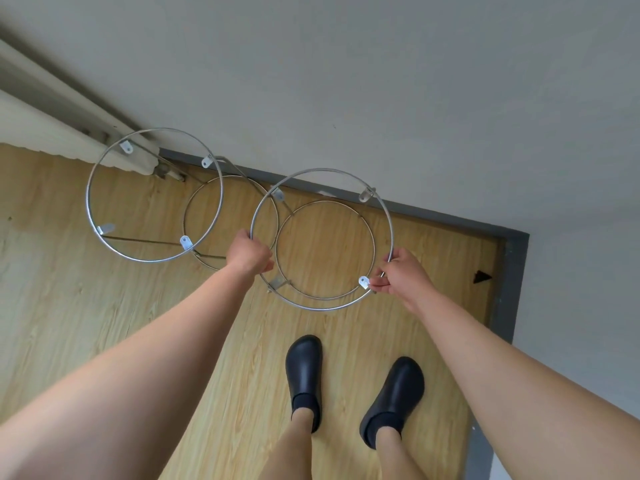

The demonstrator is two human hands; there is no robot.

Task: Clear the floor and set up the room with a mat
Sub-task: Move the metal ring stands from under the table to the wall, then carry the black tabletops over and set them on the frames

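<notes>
Grip closed: left hand (249,252) and right hand (401,275) hold wire stand (366,195) upright, rings level.

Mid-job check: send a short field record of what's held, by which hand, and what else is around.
held: frame, metal, two rings
left hand: grip closed round its top ring, left side
right hand: pinches the top ring, right side, beside a bracket
other frame: to the left, near the wall, no hand on it
floor: wood; black shoes stand on it
mat: none in view
</notes>
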